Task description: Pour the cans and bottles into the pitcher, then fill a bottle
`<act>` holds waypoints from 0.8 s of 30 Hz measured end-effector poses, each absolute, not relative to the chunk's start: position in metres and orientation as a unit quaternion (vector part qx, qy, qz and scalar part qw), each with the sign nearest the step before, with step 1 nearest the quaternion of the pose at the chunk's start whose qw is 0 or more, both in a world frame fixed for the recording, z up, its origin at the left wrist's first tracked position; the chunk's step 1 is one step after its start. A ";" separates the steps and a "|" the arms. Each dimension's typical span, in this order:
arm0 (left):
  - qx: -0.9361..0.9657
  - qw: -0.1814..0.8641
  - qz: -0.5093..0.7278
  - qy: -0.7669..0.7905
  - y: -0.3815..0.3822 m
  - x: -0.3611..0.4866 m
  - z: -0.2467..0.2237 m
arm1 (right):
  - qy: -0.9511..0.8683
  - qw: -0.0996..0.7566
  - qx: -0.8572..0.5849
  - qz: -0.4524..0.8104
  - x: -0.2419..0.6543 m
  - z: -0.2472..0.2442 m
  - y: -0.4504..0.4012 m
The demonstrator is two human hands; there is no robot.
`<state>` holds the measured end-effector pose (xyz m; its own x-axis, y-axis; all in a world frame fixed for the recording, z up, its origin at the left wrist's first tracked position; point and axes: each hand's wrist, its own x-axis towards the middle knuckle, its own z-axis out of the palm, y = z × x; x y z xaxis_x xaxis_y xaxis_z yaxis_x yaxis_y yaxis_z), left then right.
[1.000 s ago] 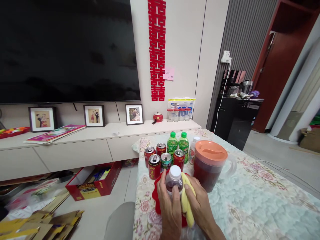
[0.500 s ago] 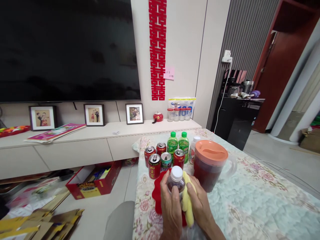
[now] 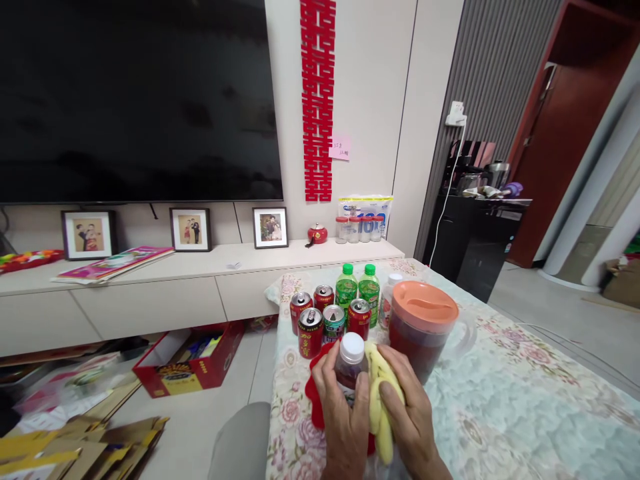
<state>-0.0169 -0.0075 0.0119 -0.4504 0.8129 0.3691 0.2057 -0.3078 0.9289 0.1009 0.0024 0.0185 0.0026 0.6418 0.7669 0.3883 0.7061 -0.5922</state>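
My left hand is wrapped round a clear plastic bottle with a white cap and dark contents. In my right hand is a bunched yellow cloth, pressed against the bottle's right side. Under both hands lies a red scalloped mat, mostly covered by them. Just beyond stand several drink cans, two green-capped bottles and another white-capped bottle. A pitcher with an orange lid and dark red liquid stands right beside my right hand.
A floral cloth covers the table. Behind it runs a low white cabinet with photo frames, a red pot and lidded jars. On the floor at left are a red box and flattened cardboard; a grey stool stands nearer.
My right hand and the yellow cloth have shifted slightly right and turned on the bottle. My left thumb has moved to the bottle's right side, showing more of the bottle's front.
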 end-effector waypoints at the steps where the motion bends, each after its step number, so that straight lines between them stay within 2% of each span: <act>1: 0.466 0.257 0.662 0.528 -0.009 -0.016 0.013 | -0.706 0.604 -0.359 0.088 0.102 0.020 0.001; 5: 0.440 0.323 0.676 0.494 -0.011 -0.014 0.016 | -0.725 0.579 -0.367 0.073 0.099 0.019 0.005; 10: 0.430 0.315 0.668 0.520 -0.009 -0.014 0.018 | -0.690 0.562 -0.426 0.163 0.096 0.009 0.017; 16: 0.419 0.316 0.670 0.525 -0.005 -0.017 0.016 | -0.697 0.500 -0.457 0.234 0.094 0.009 0.022; 19: 0.420 0.315 0.670 0.526 -0.005 -0.018 0.015 | -0.694 0.518 -0.456 0.205 0.094 0.008 0.019; 24: 0.454 0.250 0.658 0.546 -0.006 -0.018 0.016 | -0.707 0.585 -0.388 0.087 0.098 0.013 0.005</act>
<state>-0.0182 -0.0057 0.0155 -0.4625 0.8248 0.3251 0.1677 -0.2787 0.9456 0.0981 0.0051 0.0128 -0.0135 0.6505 0.7594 0.4465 0.6835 -0.5775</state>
